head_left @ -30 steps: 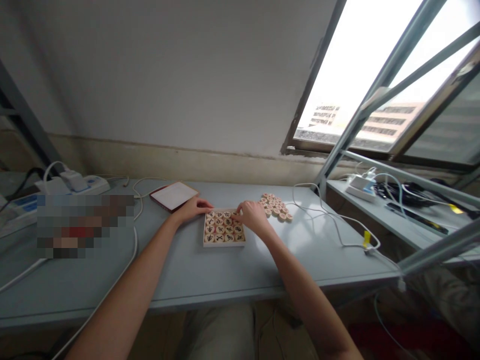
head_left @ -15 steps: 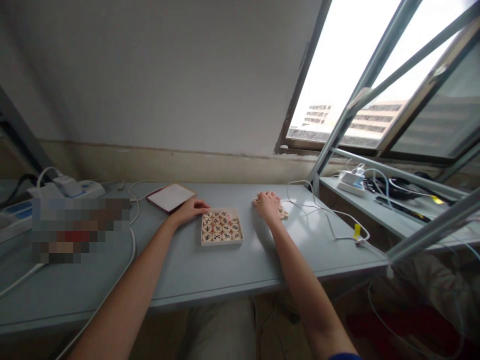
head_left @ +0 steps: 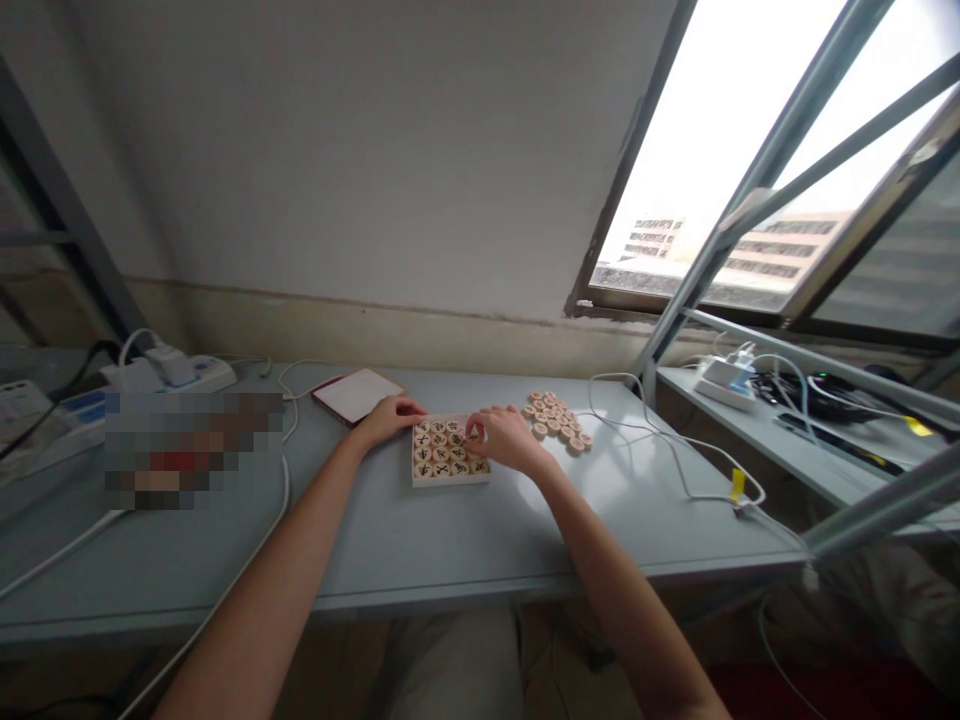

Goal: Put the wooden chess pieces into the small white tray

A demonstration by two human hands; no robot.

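Observation:
A white square box [head_left: 451, 481] on the desk holds rows of round wooden pieces with dark characters. My left hand [head_left: 391, 415] rests at the box's upper left corner, its fingers curled; whether anything is between them is hidden. Over the box's upper right part is my right hand [head_left: 499, 435], fingers pinched together above the pieces; what they hold is too small to make out. Right of the box lies a loose group of round wooden pieces [head_left: 553, 415]. Behind my left hand sits a flat lid [head_left: 358, 393], white inside with a dark red edge.
White cables run over the desk [head_left: 360, 545] on both sides. Power strips [head_left: 202, 375] and a blurred-out patch are at the left. A metal frame post [head_left: 675, 310] rises at the right, beside a shelf with a charger [head_left: 726, 382] and black cables.
My right hand has moved left from the loose pieces to the box, uncovering the group. My left hand stays by the box corner. The view has shifted slightly.

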